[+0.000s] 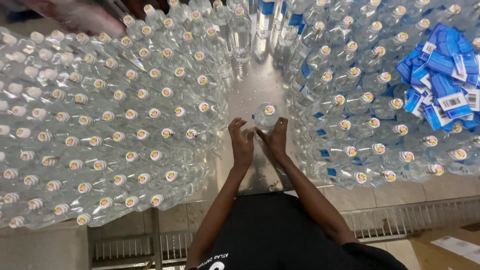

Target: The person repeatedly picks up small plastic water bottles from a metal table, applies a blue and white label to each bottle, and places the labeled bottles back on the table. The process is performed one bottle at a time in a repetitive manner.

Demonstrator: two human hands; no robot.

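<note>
1. One clear bottle [265, 117] stands upright on the metal table [252, 85], in the bare strip between two big crowds of bottles; its white cap faces up
2. Two hands are at it: the left hand [242, 141] has its fingers curled against the bottle's left side, the right hand [276, 138] presses its fingers against the right side, so the bottle is pinched between the two
3. The left bottles [110, 125], too many to count exactly and well over a hundred, stand cap-up in close rows and show no labels
4. The right bottles [360, 95], several dozen, are packed the same way; a number of them carry blue labels round the body
5. One loose heap of blue labels [442, 75] lies on top of the right bottles at the far right edge; the count of single labels cannot be told
6. All bottles look see-through; whether they are filled cannot be told for certain
7. One brown box [447, 245] sits low at the right corner, with white paper on it
</note>
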